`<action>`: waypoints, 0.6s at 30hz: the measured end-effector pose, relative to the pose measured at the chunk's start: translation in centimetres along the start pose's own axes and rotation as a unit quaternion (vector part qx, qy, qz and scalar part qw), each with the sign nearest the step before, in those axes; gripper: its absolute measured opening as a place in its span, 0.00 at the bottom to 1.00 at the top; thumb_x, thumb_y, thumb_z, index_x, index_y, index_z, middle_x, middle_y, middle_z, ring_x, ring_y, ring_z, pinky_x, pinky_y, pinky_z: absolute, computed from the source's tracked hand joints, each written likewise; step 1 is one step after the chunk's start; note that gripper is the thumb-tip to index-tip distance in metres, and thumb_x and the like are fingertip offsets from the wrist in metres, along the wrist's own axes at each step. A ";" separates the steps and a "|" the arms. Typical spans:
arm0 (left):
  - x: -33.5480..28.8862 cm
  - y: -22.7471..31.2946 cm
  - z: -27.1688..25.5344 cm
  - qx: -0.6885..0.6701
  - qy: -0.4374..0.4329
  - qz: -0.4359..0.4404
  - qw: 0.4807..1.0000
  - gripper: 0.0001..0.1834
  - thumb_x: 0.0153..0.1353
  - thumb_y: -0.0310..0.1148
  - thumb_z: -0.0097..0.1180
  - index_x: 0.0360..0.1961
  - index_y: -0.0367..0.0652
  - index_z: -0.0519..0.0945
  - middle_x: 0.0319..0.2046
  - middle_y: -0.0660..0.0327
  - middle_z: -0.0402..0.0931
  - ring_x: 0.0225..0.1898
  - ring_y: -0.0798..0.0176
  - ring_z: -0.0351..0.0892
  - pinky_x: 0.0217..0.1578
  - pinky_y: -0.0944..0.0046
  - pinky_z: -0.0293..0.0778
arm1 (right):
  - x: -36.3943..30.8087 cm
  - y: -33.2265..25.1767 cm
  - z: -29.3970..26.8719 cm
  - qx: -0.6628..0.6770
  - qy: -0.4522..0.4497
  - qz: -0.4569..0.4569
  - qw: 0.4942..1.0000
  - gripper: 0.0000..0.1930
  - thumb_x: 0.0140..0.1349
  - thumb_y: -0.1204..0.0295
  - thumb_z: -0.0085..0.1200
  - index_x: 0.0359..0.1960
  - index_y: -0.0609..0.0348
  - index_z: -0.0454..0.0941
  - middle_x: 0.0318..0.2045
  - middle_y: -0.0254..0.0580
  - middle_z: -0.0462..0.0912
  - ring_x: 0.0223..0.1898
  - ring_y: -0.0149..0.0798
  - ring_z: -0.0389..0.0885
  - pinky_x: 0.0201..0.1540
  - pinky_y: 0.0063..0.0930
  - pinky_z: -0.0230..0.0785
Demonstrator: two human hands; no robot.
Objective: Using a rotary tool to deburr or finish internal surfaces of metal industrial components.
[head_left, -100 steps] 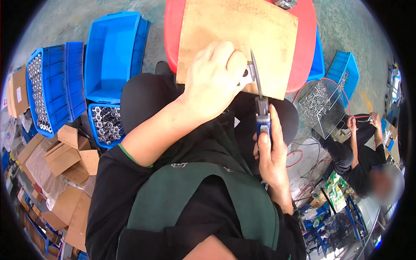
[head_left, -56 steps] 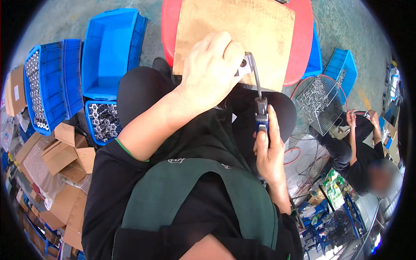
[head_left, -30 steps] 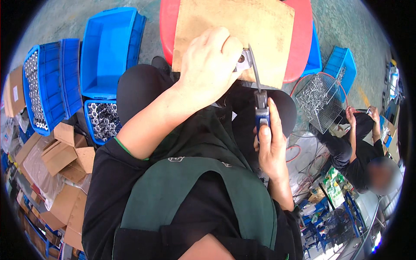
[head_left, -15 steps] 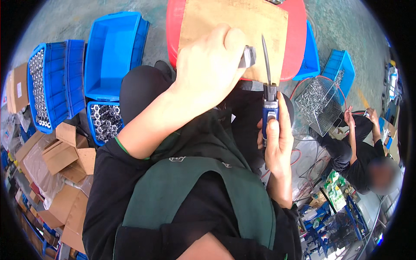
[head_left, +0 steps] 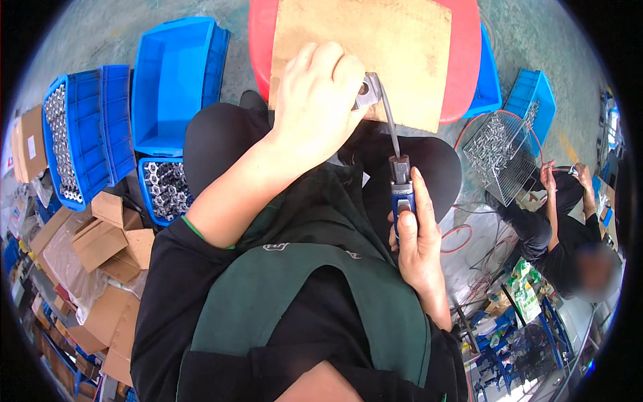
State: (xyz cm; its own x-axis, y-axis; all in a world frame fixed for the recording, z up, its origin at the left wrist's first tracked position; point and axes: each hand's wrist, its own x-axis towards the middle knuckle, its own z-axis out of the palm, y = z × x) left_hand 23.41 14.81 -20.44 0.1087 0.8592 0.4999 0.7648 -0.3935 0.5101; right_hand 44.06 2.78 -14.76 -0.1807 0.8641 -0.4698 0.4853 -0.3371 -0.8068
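- Left hand, fingers curled narrow, grips a blocky grey metal piece with a round hole, seen over the tan board's near edge at the person's twelve o'clock
- Right hand, at five o'clock from it, wraps a blue-handled tool; its slim dark strip meets the piece's right side
- Flat, faintly stained, the board runs on toward two o'clock from the knuckles, straight-edged against a smooth, rounded red seat
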 end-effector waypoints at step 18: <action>-0.4 -0.2 0.2 -0.001 -0.005 0.016 1.000 0.17 0.36 0.29 0.66 0.29 0.41 0.73 0.29 0.57 0.67 0.32 0.53 0.70 0.33 0.58 0.70 | 2.1 0.2 -0.1 -0.142 0.030 -0.023 0.989 0.26 0.69 0.75 0.38 0.69 0.53 0.55 0.26 0.31 0.72 0.20 0.20 0.64 0.23 0.15 0.61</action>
State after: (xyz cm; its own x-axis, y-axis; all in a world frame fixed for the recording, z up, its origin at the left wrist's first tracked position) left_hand 23.33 14.65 -20.86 0.1399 0.8493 0.5091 0.7600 -0.4216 0.4946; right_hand 43.85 4.59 -15.83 -0.1602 0.8997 -0.4061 0.7004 -0.1863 -0.6890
